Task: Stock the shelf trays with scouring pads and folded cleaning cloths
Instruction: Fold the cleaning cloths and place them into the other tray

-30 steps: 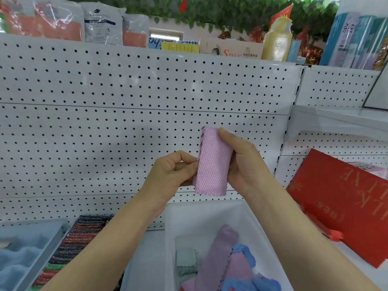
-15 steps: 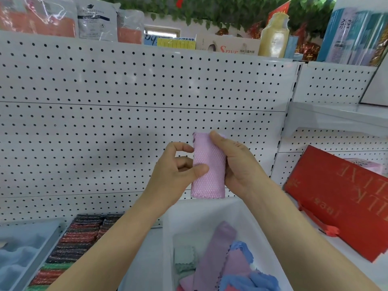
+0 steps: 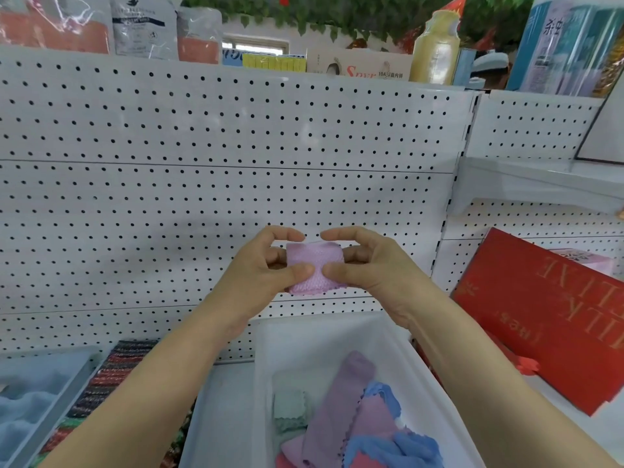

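Nearest, a white bin (image 3: 418, 359) holds loose purple, blue, pink and green cloths (image 3: 358, 420); to its left lies a row of dark, multicoloured items, probably scouring pads (image 3: 111, 380), beside a tray (image 3: 50, 417) of pale blue cloth. Above the bin, the left hand (image 3: 260, 275) and right hand (image 3: 368, 268) pinch a small folded pink cloth (image 3: 312, 266) between thumbs and curled fingers, before the white pegboard (image 3: 202, 184).

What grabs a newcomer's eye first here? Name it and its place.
A small pink cloth is pinched between the left hand and right hand, mid-frame before the white pegboard. Below sits a white bin of loose cloths; a big red box leans at right.
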